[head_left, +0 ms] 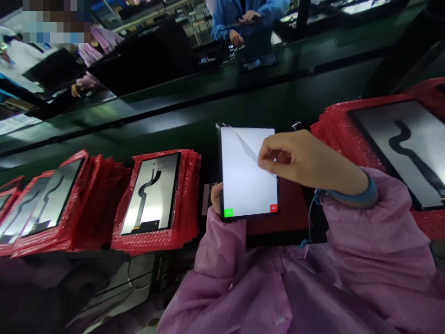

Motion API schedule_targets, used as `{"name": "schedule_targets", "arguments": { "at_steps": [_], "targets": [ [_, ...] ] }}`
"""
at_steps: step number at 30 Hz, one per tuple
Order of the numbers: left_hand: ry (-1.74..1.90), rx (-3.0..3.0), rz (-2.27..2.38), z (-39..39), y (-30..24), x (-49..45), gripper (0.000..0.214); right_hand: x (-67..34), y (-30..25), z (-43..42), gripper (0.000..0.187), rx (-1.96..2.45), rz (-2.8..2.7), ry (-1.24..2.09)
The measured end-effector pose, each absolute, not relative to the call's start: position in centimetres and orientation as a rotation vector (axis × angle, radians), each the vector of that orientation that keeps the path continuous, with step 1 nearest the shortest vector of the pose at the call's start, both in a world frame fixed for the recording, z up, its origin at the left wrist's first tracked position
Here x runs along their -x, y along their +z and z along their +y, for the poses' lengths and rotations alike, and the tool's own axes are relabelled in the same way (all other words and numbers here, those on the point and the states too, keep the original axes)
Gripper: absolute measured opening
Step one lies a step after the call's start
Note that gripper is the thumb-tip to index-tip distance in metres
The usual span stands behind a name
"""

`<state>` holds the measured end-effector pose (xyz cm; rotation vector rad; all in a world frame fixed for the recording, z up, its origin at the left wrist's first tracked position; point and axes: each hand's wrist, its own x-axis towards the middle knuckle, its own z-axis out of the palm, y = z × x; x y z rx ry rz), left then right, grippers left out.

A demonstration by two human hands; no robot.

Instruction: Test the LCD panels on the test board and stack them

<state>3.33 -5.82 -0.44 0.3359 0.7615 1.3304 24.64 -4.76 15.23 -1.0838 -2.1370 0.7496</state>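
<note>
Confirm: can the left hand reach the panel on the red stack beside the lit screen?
Probably yes: the left hand sits right beside that panel, nothing between, though it grips the screen.

Screen panel (243, 185) at centre, padded stack (153, 241) left, another stack (333, 134) right, conveyor (174, 116) behind

Dim scene; lit screen (248, 171) glows brightest; glare on belt (174, 116); wide-angle bending and blur toward edges.

display panel (248, 190): lit white, green and red bottom corner buttons | clear film (247, 147): partly lifted off its face
</note>
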Motion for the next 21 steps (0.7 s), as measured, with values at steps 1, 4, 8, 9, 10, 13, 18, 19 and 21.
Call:
{"name": "schedule_targets", "arguments": {
  "at_steps": [1, 4, 8, 9, 10, 13, 18, 19, 21],
  "targets": [
    [1.326, -0.316, 0.781, -5.8, -0.2, -3.4, 0.033, -24.5, 15.0, -4.2, 0.009, 1.117, -2.063, 0.825],
    [1.293, -0.293, 0.814, -5.7, -0.1, -3.5, 0.031, -24.2, 14.5, -3.1, 0.012, 1.161, -1.82, 1.059],
    [1.319, -0.352, 0.804, -5.5, -0.8, -3.2, 0.026, -23.8, 13.7, -2.2, 0.015, 1.134, -1.475, 1.245],
    [1.318, -0.356, 0.792, -5.5, -0.8, -3.2, 0.025, -23.7, 13.5, -2.0, 0.015, 1.111, -1.407, 1.273],
    [1.309, -0.351, 0.78, -5.6, -0.8, -3.3, 0.024, -23.7, 13.2, -1.7, 0.015, 1.084, -1.351, 1.294],
    [1.293, -0.307, 0.767, -5.9, -0.1, -3.6, 0.024, -23.7, 12.3, -1.0, 0.013, 1.006, -1.257, 1.348],
    [1.306, -0.272, 0.821, -6.2, 0.6, -4.0, 0.023, -23.6, 11.0, -0.3, 0.011, 0.81, -1.172, 1.434],
    [1.309, -0.283, 0.844, -6.2, 0.6, -3.9, 0.024, -23.5, 10.7, -0.2, 0.011, 0.783, -1.15, 1.438],
    [1.311, -0.307, 0.898, -6.2, 0.2, -3.7, 0.025, -23.3, 10.4, -0.2, 0.012, 0.738, -1.112, 1.442]
  ]
}}
